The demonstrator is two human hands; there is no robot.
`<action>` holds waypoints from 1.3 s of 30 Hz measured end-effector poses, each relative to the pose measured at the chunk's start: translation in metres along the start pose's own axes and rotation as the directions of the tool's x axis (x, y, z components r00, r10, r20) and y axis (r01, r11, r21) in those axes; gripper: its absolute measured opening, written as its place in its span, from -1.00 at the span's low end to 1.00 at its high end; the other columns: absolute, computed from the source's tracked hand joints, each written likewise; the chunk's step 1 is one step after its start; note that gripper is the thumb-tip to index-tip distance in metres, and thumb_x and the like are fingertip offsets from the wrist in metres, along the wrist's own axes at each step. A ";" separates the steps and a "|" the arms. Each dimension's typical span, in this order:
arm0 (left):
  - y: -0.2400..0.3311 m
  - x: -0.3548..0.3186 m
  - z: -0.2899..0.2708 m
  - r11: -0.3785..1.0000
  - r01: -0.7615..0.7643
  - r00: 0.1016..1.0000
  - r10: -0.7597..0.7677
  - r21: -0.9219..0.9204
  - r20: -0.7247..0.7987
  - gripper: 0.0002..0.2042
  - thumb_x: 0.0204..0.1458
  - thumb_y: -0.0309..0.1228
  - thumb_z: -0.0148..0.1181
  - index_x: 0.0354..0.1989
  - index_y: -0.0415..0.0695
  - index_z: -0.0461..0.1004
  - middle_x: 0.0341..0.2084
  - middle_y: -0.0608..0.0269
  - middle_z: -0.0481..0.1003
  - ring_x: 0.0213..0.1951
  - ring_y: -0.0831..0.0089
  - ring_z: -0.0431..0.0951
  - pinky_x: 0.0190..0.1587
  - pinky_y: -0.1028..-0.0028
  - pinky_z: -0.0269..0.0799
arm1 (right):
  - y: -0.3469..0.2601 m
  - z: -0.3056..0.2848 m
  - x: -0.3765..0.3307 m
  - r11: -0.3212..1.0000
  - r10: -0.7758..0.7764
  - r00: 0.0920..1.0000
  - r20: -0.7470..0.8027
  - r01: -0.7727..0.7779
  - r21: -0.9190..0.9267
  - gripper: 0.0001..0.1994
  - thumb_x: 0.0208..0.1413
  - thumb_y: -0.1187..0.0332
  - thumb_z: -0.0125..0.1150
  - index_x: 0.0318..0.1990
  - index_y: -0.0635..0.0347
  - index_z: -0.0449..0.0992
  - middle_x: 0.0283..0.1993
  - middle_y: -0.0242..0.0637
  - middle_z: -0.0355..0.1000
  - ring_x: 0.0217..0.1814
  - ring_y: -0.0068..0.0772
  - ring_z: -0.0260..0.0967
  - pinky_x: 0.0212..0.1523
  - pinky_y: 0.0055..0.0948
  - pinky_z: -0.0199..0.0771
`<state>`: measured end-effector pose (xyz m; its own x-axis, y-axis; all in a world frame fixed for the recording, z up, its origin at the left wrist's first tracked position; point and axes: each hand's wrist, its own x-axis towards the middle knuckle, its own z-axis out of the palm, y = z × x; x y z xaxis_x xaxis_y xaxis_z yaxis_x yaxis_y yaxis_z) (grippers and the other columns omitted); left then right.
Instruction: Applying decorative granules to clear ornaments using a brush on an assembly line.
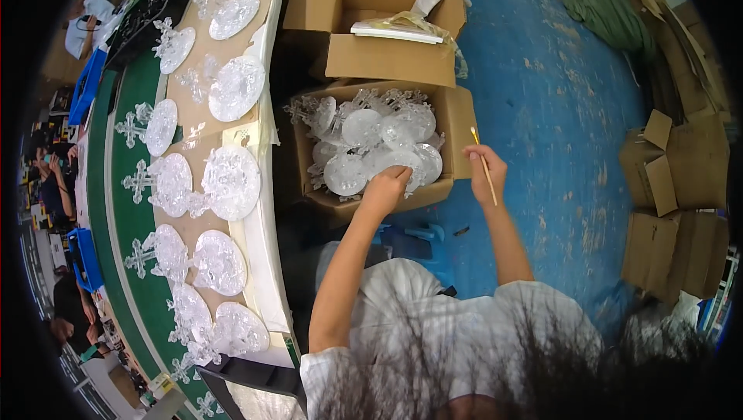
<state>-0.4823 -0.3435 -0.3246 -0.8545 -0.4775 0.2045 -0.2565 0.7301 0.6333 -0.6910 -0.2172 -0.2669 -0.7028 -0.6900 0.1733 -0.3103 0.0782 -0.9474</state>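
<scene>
Two hands work at the near edge of an open cardboard box (pixel 457 122) on the blue floor. The left hand (pixel 385 188) reaches into the box, fingers curled down onto the clear plastic ornaments (pixel 379 145) piled inside; whether it has closed on one cannot be told. The right hand (pixel 489 172) is clamped on a thin yellow stick (pixel 484 166), held just beside the box's right wall. The box looks largely full. To the left, more clear ornaments (pixel 231 180) lie in rows on a long worktable (pixel 116 211). A second open carton (pixel 387 56) stands farther off. Flattened cartons (pixel 673 188) are stacked at right.
</scene>
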 end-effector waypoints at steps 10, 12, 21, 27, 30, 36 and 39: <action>-0.028 0.031 0.025 0.992 0.098 0.990 -0.106 -0.082 -0.094 -0.76 -0.03 -0.59 0.14 -0.15 -0.27 0.58 -0.29 -0.07 0.60 -0.21 -0.03 0.60 -0.16 0.14 0.54 | 0.025 0.016 -0.018 0.981 0.147 0.984 0.099 -0.133 -0.139 -0.85 0.22 0.44 0.13 -0.20 0.32 0.60 -0.25 -0.22 0.62 -0.20 -0.45 0.54 -0.14 -0.48 0.50; -0.033 0.036 0.026 0.997 0.073 0.987 -0.078 -0.035 -0.143 -0.78 -0.02 -0.60 0.14 -0.18 -0.27 0.58 -0.33 -0.08 0.59 -0.23 -0.02 0.59 -0.18 0.13 0.53 | 0.031 0.023 -0.020 0.983 0.140 0.983 0.116 -0.124 -0.134 -0.85 0.22 0.44 0.12 -0.21 0.30 0.60 -0.26 -0.19 0.61 -0.21 -0.39 0.55 -0.16 -0.44 0.51; -0.034 0.028 0.033 0.954 0.296 0.951 -0.298 0.042 0.080 -0.68 -0.01 -0.59 0.08 -0.04 -0.29 0.51 -0.09 -0.19 0.53 0.00 -0.06 0.52 0.07 0.10 0.45 | 0.062 0.048 -0.035 0.950 -0.005 0.964 0.265 0.087 -0.299 -0.78 0.28 0.38 0.01 -0.12 0.27 0.57 -0.21 -0.08 0.53 -0.16 -0.06 0.50 -0.08 -0.25 0.48; 0.008 0.028 -0.004 0.950 0.234 0.970 -0.244 0.208 0.020 -0.55 -0.18 -0.60 0.18 0.00 -0.26 0.44 0.00 -0.17 0.41 0.14 -0.09 0.37 0.20 0.10 0.31 | 0.052 0.044 -0.001 0.820 -0.313 0.931 0.188 0.365 -0.442 -0.69 0.24 0.37 -0.11 -0.04 0.28 0.55 -0.10 -0.07 0.38 0.04 -0.03 0.36 0.07 -0.15 0.38; 0.057 0.017 -0.085 0.936 0.338 0.938 -0.326 0.101 -0.120 -0.69 -0.16 -0.60 0.16 -0.15 -0.24 0.44 -0.14 -0.12 0.41 0.04 -0.06 0.42 0.10 0.09 0.37 | 0.001 0.074 0.019 0.907 -0.393 0.910 0.132 0.407 -0.111 -0.67 0.13 0.49 -0.15 -0.06 0.31 0.54 -0.08 -0.11 0.36 -0.04 -0.13 0.37 -0.05 -0.25 0.43; 0.158 -0.011 -0.249 0.926 0.355 0.856 -0.267 0.129 -0.443 -0.81 -0.10 -0.58 0.15 -0.25 -0.22 0.41 -0.24 -0.03 0.44 -0.15 -0.06 0.52 -0.11 0.12 0.47 | -0.099 0.139 0.051 0.880 -0.388 0.845 0.367 0.222 0.421 -0.71 0.05 0.65 -0.13 -0.15 0.30 0.51 -0.16 -0.28 0.39 -0.25 -0.53 0.29 -0.19 -0.56 0.35; 0.177 -0.024 -0.314 0.927 0.335 0.814 -0.196 0.166 -0.547 -0.83 -0.02 -0.56 0.12 -0.22 -0.22 0.43 -0.27 -0.03 0.53 -0.25 -0.06 0.57 -0.23 0.10 0.49 | -0.180 0.179 0.050 0.789 -0.574 0.708 0.410 0.344 0.510 -0.75 0.11 0.60 -0.01 -0.08 0.30 0.53 -0.10 -0.38 0.42 -0.35 -0.64 0.21 -0.34 -0.60 0.26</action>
<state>-0.3657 -0.3564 0.0169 -0.3980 -0.7991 0.4506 -0.5992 0.5983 0.5319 -0.5552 -0.3947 -0.1357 -0.0571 -0.8288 0.5566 -0.1605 -0.5426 -0.8245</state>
